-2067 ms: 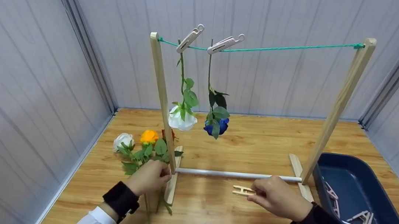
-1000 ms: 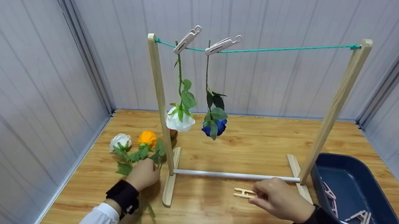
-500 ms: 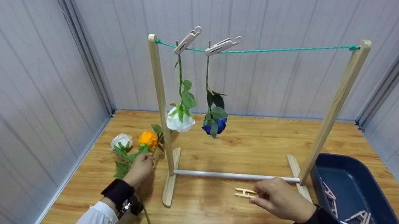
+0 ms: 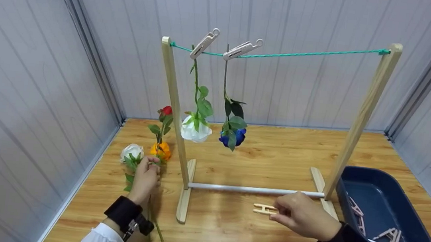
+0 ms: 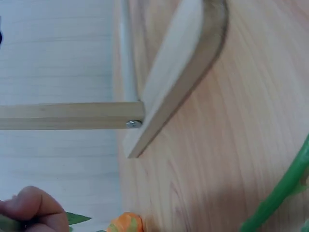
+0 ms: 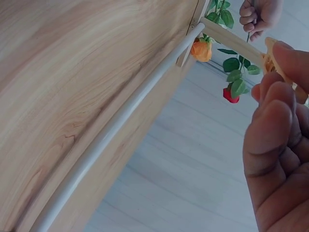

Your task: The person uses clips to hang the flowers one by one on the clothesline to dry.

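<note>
My left hand grips a red rose by its stem, its bloom raised above the orange rose. In the right wrist view, this red rose shows apart from the tabletop, with its leafy stem rising into the fist. A white rose lies on the table just left of that hand. Out in front of the stand, my right hand pinches a pale clothespin between thumb and fingers, its prongs pointing left. In the left wrist view, only curled fingers and a leaf show.
A wooden stand carries a green cord. From it a white rose and a blue rose hang upside down by clothespins. A white rod joins the stand's feet. At right, a dark blue basin holds several clothespins.
My left hand has picked the red rose up from behind the left post and drawn it leftward, bloom now higher. The right hand stays nearly still with its clothespin.
</note>
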`<state>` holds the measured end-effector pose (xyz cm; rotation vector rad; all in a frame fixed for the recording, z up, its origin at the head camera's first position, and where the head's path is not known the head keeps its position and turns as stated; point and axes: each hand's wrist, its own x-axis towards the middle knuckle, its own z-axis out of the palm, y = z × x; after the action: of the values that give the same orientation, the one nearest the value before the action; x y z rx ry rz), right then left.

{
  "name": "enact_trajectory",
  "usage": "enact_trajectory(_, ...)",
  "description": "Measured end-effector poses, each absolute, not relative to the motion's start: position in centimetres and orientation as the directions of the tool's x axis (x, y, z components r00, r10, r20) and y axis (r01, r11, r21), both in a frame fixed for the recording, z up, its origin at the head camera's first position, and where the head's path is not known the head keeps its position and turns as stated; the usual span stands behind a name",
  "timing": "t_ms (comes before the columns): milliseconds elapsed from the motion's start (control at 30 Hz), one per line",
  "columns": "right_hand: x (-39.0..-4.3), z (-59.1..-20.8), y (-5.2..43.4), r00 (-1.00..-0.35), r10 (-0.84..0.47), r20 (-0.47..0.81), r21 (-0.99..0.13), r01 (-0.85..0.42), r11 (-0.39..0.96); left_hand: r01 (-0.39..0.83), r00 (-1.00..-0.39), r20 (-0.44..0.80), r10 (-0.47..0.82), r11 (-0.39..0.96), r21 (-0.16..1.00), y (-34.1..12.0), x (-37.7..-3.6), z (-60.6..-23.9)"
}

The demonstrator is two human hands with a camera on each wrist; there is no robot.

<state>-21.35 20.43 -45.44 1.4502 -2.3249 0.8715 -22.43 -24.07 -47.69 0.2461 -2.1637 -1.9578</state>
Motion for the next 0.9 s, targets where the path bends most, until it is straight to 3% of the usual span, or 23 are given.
enact_trajectory(300,-21.4,-45.9,20.5,-0.48,-0.719,0.503,-0.378,-0.87,0.317,-0.015,-0.963,-0.028,-0.27,-0.048,0.999,-23.8,-21.7,-46.1)
enact_trajectory(600,-21.4,-46.1,20.5,-0.504,-0.718,0.48,-0.4,-0.854,0.333,0.14,-0.978,0.116,-0.176,-0.129,0.982,-23.8,-20.8,-43.7)
enact_trajectory(733,-21.4,-46.0,20.5,-0.508,-0.716,0.478,-0.407,-0.851,0.332,0.214,-0.969,0.202,-0.143,-0.075,0.974,-24.0,-20.4,-42.6)
enact_trajectory(900,-21.4,-46.0,20.6,-0.5,-0.712,0.492,-0.391,-0.858,0.333,0.31,-0.935,0.326,-0.137,0.122,0.943,-23.8,-19.8,-41.6)
